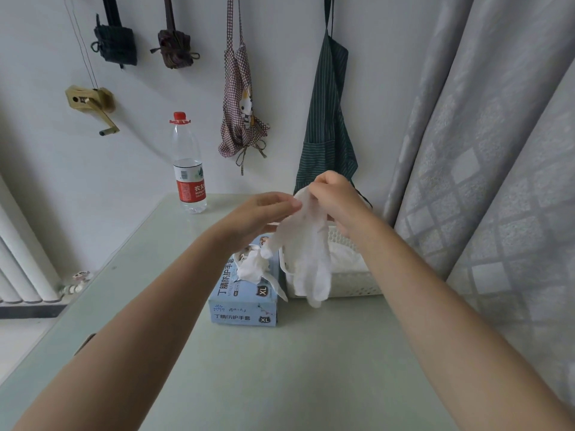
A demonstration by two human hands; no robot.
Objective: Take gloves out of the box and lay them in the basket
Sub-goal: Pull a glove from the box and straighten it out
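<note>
- Glove (306, 244) hung in mid-air above the table (311, 368), held up by its cuff, fingers dangling down over the seam between box (244, 301) and basket (351, 283).
- Right hand (334, 199) pinched the cuff at the top, fingers curled round the thin material.
- Left hand (264, 209) came in from 9 o'clock of the glove; fingertips nipped the cuff's edge, rest of the fingers fairly straight. Looked like both hands were spreading or straightening it.
- Box sat at 9 o'clock of the basket, just beside it, poss. touching – couldn't tell.
- Another glove (253, 269) poked crumpled out of the box's top opening, so the box wasn't empty. How many more inside: hidden.
- Basket already had white material in it, prob. gloves laid there; count not readable, partly hidden behind the hanging glove.
- Judgement: mid-task. Some gloves seemed done, one in hand not yet laid down, at least one more left in the box.
- Next likely need: lower the held glove toward 3 o'clock into the basket, flat.
- Bottle (188, 169) stood at the table's far edge, approx. 11 o'clock of the box, well apart; no part in the job.
</note>
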